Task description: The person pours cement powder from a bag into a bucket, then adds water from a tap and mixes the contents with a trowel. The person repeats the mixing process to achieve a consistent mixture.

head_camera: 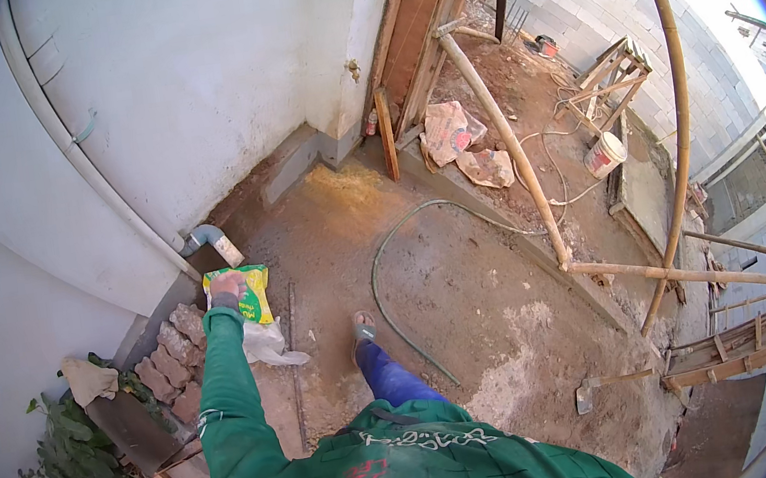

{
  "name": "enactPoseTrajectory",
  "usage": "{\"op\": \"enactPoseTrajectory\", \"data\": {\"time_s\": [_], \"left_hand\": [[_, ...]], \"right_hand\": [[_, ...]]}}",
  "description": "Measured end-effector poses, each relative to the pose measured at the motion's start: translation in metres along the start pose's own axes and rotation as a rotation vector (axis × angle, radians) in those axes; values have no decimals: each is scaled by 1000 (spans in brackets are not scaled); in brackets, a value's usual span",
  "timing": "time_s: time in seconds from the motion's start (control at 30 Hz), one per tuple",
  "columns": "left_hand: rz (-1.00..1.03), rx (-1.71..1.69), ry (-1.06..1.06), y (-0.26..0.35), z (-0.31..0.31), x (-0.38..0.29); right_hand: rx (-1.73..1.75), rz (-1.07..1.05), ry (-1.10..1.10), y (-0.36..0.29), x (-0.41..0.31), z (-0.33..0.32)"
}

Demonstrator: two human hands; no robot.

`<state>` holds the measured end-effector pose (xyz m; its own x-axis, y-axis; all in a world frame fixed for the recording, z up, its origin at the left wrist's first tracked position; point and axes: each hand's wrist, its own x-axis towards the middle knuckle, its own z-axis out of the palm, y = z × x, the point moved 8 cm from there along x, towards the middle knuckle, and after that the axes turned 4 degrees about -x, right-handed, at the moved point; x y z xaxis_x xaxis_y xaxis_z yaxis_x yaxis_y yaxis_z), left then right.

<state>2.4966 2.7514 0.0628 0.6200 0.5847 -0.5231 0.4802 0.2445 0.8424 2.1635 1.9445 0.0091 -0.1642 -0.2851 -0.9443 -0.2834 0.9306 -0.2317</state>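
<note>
My left hand (228,285), at the end of an outstretched green sleeve, is closed on the top of a yellow-and-green printed bag (257,300). The bag bears writing; its contents cannot be seen. A crumpled white plastic bag (271,345) lies just below it. Near the hand, a grey pipe elbow (203,238) with a whitish end comes out at the foot of the white wall (188,83). My right hand is out of view. A sandalled foot (364,325) stands on the dirty concrete floor before me.
A green hose (376,269) curves over the floor near a sand pile (345,184). Bamboo poles (508,143) form a frame on the right. Broken blocks (178,338) and a plant (65,440) line the left. A bucket (605,154) and a shovel (584,397) are farther right.
</note>
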Motion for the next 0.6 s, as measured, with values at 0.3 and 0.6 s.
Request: {"op": "enactPoseTrajectory", "data": {"time_s": [0.3, 0.6], "left_hand": [[308, 271, -16, 203, 145, 190], [773, 715, -313, 396, 465, 303]], "right_hand": [[14, 53, 3, 42, 14, 209], [-4, -125, -246, 36, -34, 499]]}}
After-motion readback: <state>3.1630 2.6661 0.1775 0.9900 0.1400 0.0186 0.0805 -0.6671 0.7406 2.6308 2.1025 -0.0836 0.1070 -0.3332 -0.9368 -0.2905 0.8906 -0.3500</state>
